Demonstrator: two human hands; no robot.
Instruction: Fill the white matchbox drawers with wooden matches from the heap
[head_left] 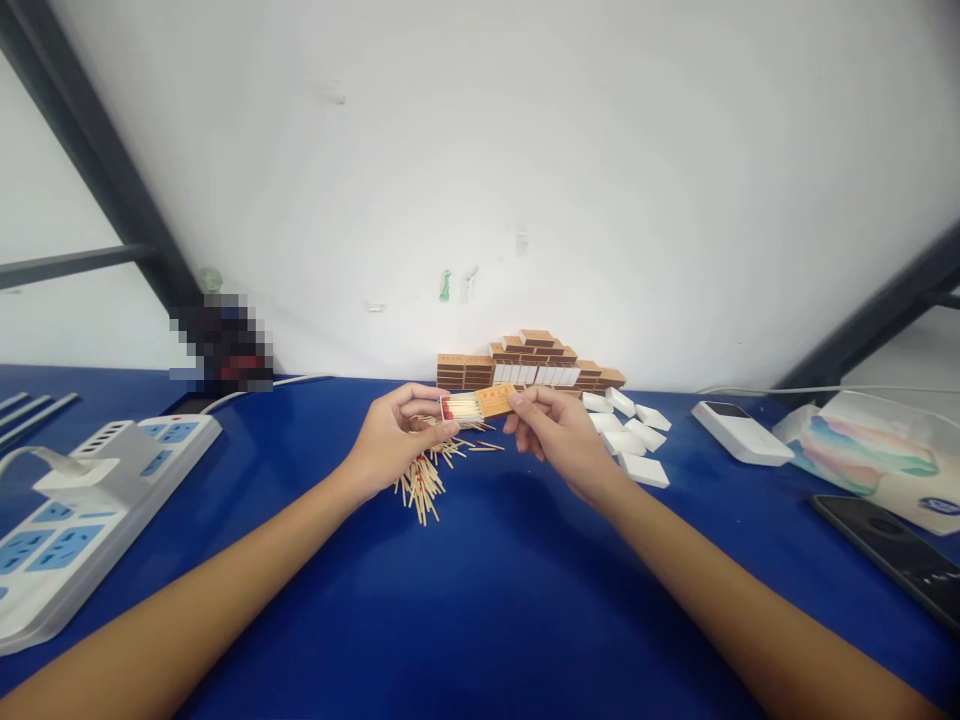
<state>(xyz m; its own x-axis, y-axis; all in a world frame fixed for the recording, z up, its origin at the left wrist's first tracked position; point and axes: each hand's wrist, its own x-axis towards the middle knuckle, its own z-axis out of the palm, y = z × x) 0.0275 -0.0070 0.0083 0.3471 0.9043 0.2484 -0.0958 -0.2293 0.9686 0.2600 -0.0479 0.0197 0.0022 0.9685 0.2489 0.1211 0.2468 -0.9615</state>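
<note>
Both hands hold one matchbox above the blue table. My left hand grips the white inner tray end, where red-tipped matches show. My right hand pinches the orange-brown outer sleeve, which covers the tray's right part. Below the hands lies a loose heap of matches on the table, touching nothing else.
A stack of brown matchboxes stands against the white wall. Several empty white trays lie right of my hands. A white power strip sits far left. A white device, a tissue pack and a dark phone lie at right.
</note>
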